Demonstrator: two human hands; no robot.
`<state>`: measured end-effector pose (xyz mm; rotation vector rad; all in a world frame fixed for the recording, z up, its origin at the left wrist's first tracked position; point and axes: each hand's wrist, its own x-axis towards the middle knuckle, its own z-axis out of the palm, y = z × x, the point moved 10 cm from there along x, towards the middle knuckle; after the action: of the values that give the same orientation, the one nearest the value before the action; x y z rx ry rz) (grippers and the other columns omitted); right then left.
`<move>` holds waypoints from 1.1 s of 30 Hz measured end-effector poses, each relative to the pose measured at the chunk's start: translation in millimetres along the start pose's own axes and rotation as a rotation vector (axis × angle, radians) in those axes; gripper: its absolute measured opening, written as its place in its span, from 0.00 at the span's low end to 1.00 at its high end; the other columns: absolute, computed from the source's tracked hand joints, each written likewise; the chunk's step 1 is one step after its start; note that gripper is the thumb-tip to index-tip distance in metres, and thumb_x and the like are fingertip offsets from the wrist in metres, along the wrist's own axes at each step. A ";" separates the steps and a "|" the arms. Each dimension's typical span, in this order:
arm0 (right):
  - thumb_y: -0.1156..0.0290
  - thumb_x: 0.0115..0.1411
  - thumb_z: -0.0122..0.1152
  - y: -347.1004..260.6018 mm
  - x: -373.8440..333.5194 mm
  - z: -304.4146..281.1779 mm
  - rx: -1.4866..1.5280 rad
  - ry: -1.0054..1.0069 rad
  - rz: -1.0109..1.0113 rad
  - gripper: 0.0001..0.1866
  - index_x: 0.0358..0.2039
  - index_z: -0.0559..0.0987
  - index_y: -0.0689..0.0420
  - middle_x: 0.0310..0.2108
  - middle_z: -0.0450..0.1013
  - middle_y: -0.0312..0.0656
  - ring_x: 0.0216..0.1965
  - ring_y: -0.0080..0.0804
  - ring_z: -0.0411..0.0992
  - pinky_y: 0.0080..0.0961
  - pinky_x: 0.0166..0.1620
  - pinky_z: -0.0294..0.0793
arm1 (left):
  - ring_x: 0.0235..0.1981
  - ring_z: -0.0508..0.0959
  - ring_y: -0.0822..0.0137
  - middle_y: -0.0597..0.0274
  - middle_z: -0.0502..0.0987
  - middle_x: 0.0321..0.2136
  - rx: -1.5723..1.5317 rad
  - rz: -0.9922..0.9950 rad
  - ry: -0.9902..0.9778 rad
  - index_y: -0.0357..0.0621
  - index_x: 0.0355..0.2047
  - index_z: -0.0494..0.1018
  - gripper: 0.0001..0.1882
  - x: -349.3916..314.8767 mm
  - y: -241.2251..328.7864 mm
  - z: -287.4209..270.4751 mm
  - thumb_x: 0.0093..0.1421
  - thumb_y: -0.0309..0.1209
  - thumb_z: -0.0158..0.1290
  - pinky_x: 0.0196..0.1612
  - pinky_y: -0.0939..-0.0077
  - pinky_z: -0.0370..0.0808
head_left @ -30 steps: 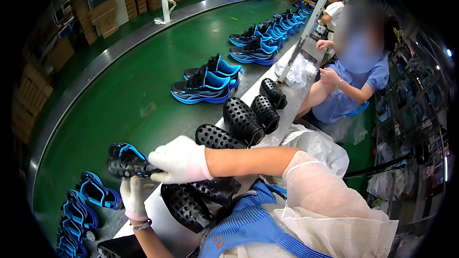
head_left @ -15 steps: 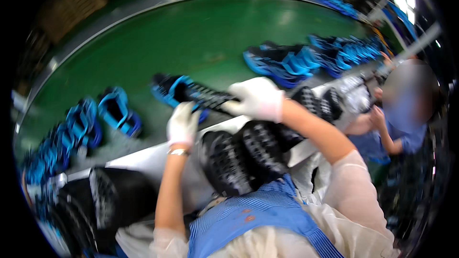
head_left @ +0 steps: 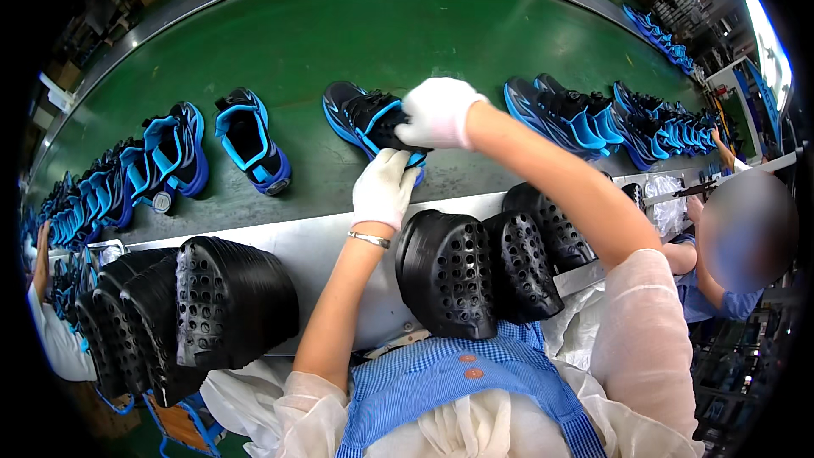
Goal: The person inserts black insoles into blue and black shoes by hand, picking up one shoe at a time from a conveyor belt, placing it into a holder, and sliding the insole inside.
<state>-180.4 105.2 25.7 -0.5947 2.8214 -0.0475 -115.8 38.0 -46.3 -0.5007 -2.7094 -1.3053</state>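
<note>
In the head view, a black-and-blue shoe [head_left: 359,117] was held at the green surface's [head_left: 356,34] near side, heel gripped by the left hand [head_left: 383,188], opening reached by the curled right hand [head_left: 441,112], whose hold could not be told

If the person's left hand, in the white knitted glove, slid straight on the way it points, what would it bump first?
Probably the black sneaker with bright blue trim; the left hand seems to be at its heel, though depth is unclear.
</note>
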 end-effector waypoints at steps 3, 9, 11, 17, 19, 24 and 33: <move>0.56 0.55 0.50 -20.7 24.6 24.4 -0.015 -0.053 0.045 0.20 0.32 0.82 0.60 0.33 0.77 0.55 0.37 0.53 0.77 0.40 0.42 0.77 | 0.43 0.76 0.46 0.48 0.76 0.43 0.139 -0.079 -0.142 0.43 0.43 0.76 0.18 8.7 -11.1 11.0 0.57 0.41 0.53 0.45 0.57 0.73; 0.45 0.66 0.30 -13.6 53.7 59.1 0.372 -0.091 0.277 0.34 0.42 0.80 0.60 0.43 0.76 0.55 0.45 0.53 0.75 0.39 0.49 0.75 | 0.43 0.78 0.49 0.48 0.78 0.41 0.272 -0.234 -0.495 0.45 0.42 0.77 0.24 22.1 -43.3 40.4 0.54 0.50 0.55 0.47 0.60 0.75; 0.45 0.67 0.27 -24.8 55.3 58.0 0.298 -0.157 0.191 0.35 0.43 0.80 0.58 0.43 0.76 0.53 0.44 0.52 0.76 0.40 0.49 0.75 | 0.41 0.79 0.50 0.49 0.80 0.38 0.306 -0.206 -0.462 0.45 0.38 0.79 0.23 21.1 -47.3 37.8 0.54 0.51 0.55 0.45 0.59 0.76; 0.60 0.47 0.61 -16.5 52.8 54.1 0.336 -0.005 0.095 0.14 0.31 0.83 0.54 0.32 0.78 0.52 0.35 0.50 0.77 0.39 0.42 0.77 | 0.33 0.80 0.48 0.47 0.80 0.30 0.350 -0.131 -0.441 0.44 0.31 0.80 0.21 19.8 -49.9 43.7 0.53 0.50 0.57 0.38 0.54 0.76; 0.58 0.52 0.59 -4.9 47.1 75.3 0.465 -0.089 0.275 0.13 0.33 0.82 0.51 0.35 0.77 0.53 0.38 0.49 0.77 0.38 0.43 0.77 | 0.34 0.80 0.49 0.46 0.80 0.31 0.406 -0.229 -0.459 0.46 0.34 0.79 0.22 15.5 -54.3 44.1 0.52 0.52 0.57 0.39 0.56 0.76; 0.36 0.61 0.40 -3.8 76.3 107.8 0.762 -0.070 0.486 0.34 0.42 0.81 0.52 0.45 0.77 0.48 0.48 0.49 0.74 0.37 0.49 0.73 | 0.37 0.80 0.50 0.47 0.81 0.34 0.411 -0.187 -0.403 0.47 0.36 0.79 0.21 12.6 -64.2 46.2 0.55 0.50 0.53 0.40 0.58 0.76; 0.36 0.60 0.35 0.2 123.2 140.2 0.720 -0.140 0.470 0.36 0.42 0.81 0.52 0.43 0.78 0.47 0.45 0.48 0.75 0.35 0.47 0.72 | 0.37 0.81 0.53 0.54 0.82 0.34 0.428 -0.137 -0.574 0.49 0.40 0.78 0.18 18.5 -85.5 74.9 0.58 0.46 0.50 0.42 0.63 0.75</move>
<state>-253.3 58.9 -139.8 0.2148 2.4734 -0.8408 -157.1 51.0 -153.0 -0.7380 -3.4117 -0.6188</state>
